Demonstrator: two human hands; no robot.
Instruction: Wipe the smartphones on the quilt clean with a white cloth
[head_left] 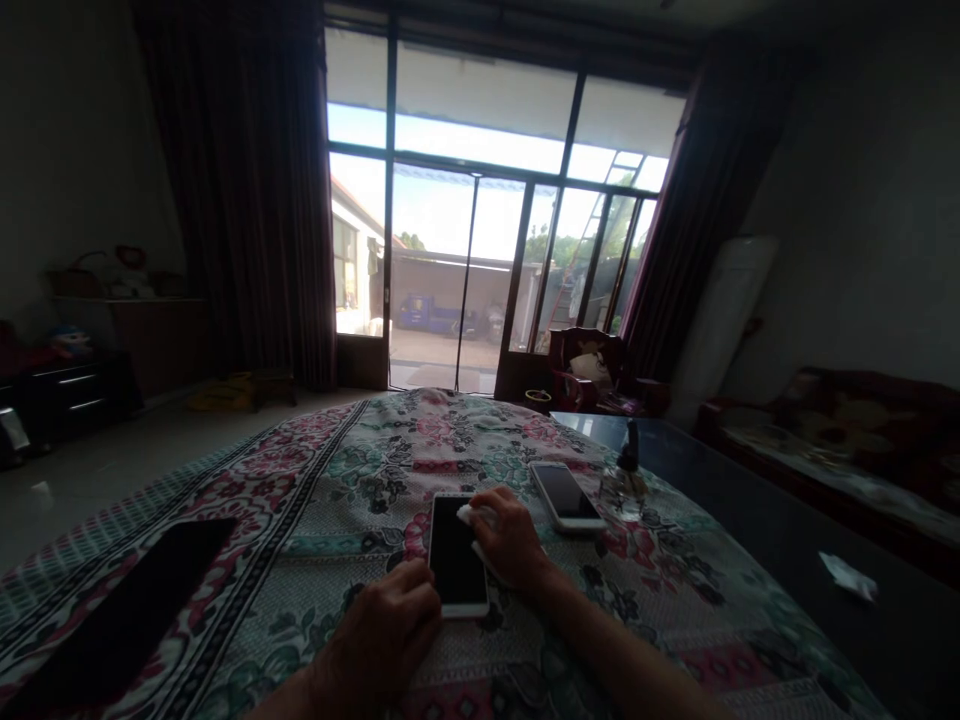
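Observation:
A white-framed smartphone (454,575) lies flat, dark screen up, on a patterned cloth in front of me. My left hand (394,615) is closed, its curled fingers at the phone's lower left edge. Pinched in my right hand (508,535) is a white wipe (466,514), pressed against the upper right of the screen; part of it hangs below the fingers. Just beyond, to the right, rests a second white smartphone (568,495). Beside that stands a clear bottle with a black top (628,480).
The floral tablecloth (337,545) spreads beneath everything. A long black object (127,620) lies at left. On the dark glossy surface (757,530) at right is a crumpled white packet or tissue (847,577). Behind are a wooden armchair (589,365) and glass doors (457,280).

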